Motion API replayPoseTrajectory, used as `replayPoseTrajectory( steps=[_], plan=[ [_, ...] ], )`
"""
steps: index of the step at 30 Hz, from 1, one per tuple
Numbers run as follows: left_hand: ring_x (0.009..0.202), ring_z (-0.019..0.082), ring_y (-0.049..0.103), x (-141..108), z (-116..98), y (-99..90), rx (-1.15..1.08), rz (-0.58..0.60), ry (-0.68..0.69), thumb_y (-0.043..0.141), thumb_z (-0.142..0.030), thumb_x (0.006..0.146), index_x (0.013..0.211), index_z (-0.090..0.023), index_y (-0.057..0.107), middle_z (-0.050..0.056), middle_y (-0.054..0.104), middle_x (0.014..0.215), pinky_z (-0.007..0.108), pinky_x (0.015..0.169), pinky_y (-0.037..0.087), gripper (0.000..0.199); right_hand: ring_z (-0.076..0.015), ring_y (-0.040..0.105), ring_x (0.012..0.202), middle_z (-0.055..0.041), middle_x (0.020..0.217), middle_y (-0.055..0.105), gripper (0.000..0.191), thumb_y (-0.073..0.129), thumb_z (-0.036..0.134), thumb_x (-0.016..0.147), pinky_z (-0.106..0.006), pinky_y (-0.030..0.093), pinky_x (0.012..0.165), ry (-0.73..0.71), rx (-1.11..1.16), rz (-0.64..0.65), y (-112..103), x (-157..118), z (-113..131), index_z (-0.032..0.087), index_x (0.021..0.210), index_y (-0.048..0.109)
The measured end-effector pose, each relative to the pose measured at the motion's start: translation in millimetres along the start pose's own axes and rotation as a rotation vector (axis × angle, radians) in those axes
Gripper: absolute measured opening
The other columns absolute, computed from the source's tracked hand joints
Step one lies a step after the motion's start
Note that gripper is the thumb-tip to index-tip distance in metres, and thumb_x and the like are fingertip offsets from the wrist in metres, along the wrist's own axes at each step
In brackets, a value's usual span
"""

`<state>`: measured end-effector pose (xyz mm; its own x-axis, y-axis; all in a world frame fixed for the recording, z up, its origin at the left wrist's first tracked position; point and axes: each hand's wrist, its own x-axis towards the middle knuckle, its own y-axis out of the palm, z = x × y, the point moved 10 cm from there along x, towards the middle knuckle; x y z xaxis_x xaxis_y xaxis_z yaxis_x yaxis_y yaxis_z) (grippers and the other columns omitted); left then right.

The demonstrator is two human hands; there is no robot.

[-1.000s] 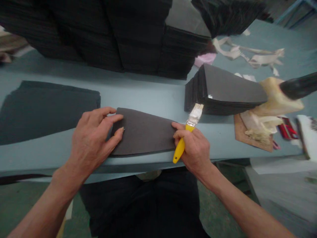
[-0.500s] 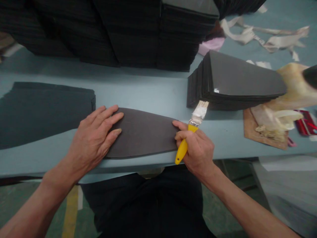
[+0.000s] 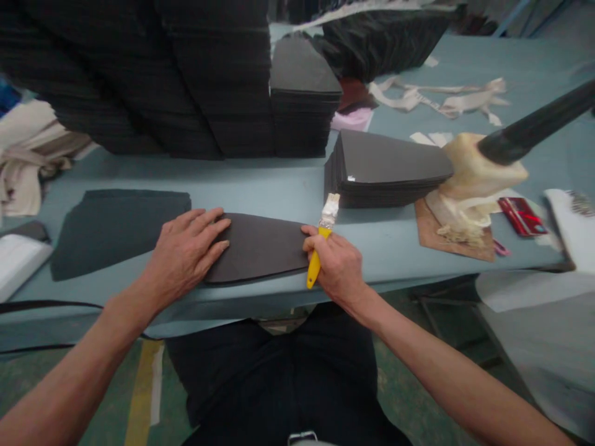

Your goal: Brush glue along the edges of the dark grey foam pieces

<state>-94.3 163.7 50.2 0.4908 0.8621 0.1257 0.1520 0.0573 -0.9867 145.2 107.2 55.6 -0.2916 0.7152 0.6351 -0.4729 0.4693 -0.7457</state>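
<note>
A dark grey tapered panel [image 3: 263,248] lies flat near the table's front edge. My left hand [image 3: 188,244] rests on its wide left end, fingers stretched out and spread. At the narrow right end, my right hand [image 3: 337,260] has its fingers curled round the yellow handle of a paintbrush [image 3: 320,241], while its fingertips touch the panel's edge. White paste coats the bristles, which point up and away. Just beyond them stands a stack of similar dark panels [image 3: 390,158], with a white spot on its top sheet's near corner. A dark green-grey sheet [image 3: 123,232] lies left of my left hand.
Tall stacks of dark panels [image 3: 195,80] line the back of the blue-green table [image 3: 260,179]. To the right are a foam block [image 3: 488,167] with a black shaft on it, a brown board [image 3: 430,232] and a red case [image 3: 523,215]. Cloth strips [image 3: 441,99] lie farther back.
The view has shifted and takes in more of the table at both sides and the back. Both hands stay at the panel's ends, and the paintbrush remains in my right hand.
</note>
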Motion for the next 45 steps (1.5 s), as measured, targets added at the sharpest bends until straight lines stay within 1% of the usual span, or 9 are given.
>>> replayPoseTrajectory(
  steps=[4, 7, 10, 20, 26, 30, 34, 41, 45],
  plan=[
    [0.154, 0.036, 0.048, 11.0, -30.7, -6.3, 0.000, -0.030, 0.041, 0.029, -0.052, 0.111, 0.146, -0.016, 0.061, 0.015, 0.055, 0.164, 0.057, 0.128, 0.038, 0.060, -0.0190, 0.075, 0.084, -0.0040, 0.122, 0.084, 0.022, 0.057, 0.004, 0.100, -0.030, 0.054, 0.078, -0.008, -0.024, -0.010, 1.4, 0.2, 0.7, 0.024, 0.094, 0.063],
    [0.157, 0.038, 0.044, 22.4, -62.7, 6.3, -0.054, 0.014, 0.095, 0.033, -0.060, 0.109, 0.152, -0.015, 0.057, 0.016, 0.051, 0.168, 0.058, 0.130, 0.037, 0.067, -0.0194, 0.074, 0.085, -0.0042, 0.121, 0.084, 0.021, 0.056, 0.006, 0.102, -0.031, 0.054, 0.080, -0.002, -0.045, 0.000, 2.2, -0.2, -0.1, 0.024, 0.094, 0.065],
    [0.160, 0.042, 0.040, 31.2, -77.7, 24.7, -0.071, 0.079, 0.085, 0.039, -0.066, 0.105, 0.158, -0.015, 0.052, 0.017, 0.048, 0.170, 0.062, 0.130, 0.037, 0.074, -0.0197, 0.074, 0.088, -0.0043, 0.121, 0.084, 0.020, 0.057, 0.008, 0.103, -0.031, 0.054, 0.082, 0.009, -0.042, 0.019, 3.4, -1.1, -1.0, 0.023, 0.095, 0.065],
    [0.161, 0.043, 0.037, 31.1, -79.3, 31.8, -0.029, 0.076, 0.043, 0.051, -0.061, 0.103, 0.162, -0.018, 0.049, 0.015, 0.047, 0.171, 0.064, 0.131, 0.034, 0.073, -0.0233, 0.078, 0.098, -0.0083, 0.120, 0.084, 0.019, 0.059, 0.006, 0.098, -0.038, 0.058, 0.095, -0.020, 0.043, 0.014, -6.2, 3.8, -1.4, 0.024, 0.096, 0.065],
    [0.162, 0.041, 0.036, 29.3, -80.3, 33.2, -0.059, 0.093, 0.031, 0.054, -0.061, 0.103, 0.162, -0.019, 0.048, 0.013, 0.045, 0.172, 0.064, 0.132, 0.034, 0.073, -0.0262, 0.078, 0.115, -0.0125, 0.128, 0.081, 0.016, 0.057, 0.009, 0.101, -0.044, 0.061, 0.101, -0.049, 0.162, -0.040, -18.8, 23.1, 16.8, 0.024, 0.097, 0.060],
    [0.163, 0.042, 0.033, 29.1, -82.1, 34.9, -0.064, 0.119, 0.031, 0.052, -0.062, 0.104, 0.164, -0.018, 0.045, 0.015, 0.044, 0.173, 0.064, 0.132, 0.034, 0.074, -0.0272, 0.074, 0.130, -0.0172, 0.135, 0.077, 0.011, 0.057, 0.013, 0.104, -0.046, 0.063, 0.105, 0.022, 0.338, -0.018, 6.5, 33.9, 23.1, 0.023, 0.100, 0.058],
    [0.164, 0.041, 0.033, 29.3, -84.9, 32.5, -0.070, 0.088, 0.038, 0.048, -0.061, 0.106, 0.164, -0.018, 0.044, 0.014, 0.044, 0.172, 0.062, 0.133, 0.033, 0.072, -0.0278, 0.073, 0.132, -0.0171, 0.133, 0.078, 0.007, 0.057, 0.016, 0.104, -0.047, 0.064, 0.105, 0.094, 0.409, 0.024, 35.5, 30.6, 18.4, 0.023, 0.105, 0.058],
    [0.164, 0.040, 0.034, 27.6, -85.0, 31.8, -0.074, 0.075, 0.053, 0.049, -0.058, 0.105, 0.164, -0.017, 0.044, 0.014, 0.042, 0.174, 0.059, 0.135, 0.031, 0.072, -0.0284, 0.072, 0.134, -0.0168, 0.137, 0.076, 0.007, 0.058, 0.017, 0.103, -0.049, 0.062, 0.106, 0.125, 0.422, 0.060, 41.9, 22.8, 12.9, 0.023, 0.108, 0.059],
    [0.165, 0.035, 0.033, 23.9, -79.1, 30.8, -0.085, 0.068, 0.062, 0.038, -0.047, 0.109, 0.166, -0.012, 0.041, 0.016, 0.039, 0.175, 0.054, 0.135, 0.032, 0.066, -0.0287, 0.072, 0.133, -0.0161, 0.137, 0.077, 0.009, 0.061, 0.020, 0.103, -0.049, 0.061, 0.107, 0.120, 0.396, 0.072, 43.9, 22.7, 15.2, 0.023, 0.111, 0.060]
  ],
)
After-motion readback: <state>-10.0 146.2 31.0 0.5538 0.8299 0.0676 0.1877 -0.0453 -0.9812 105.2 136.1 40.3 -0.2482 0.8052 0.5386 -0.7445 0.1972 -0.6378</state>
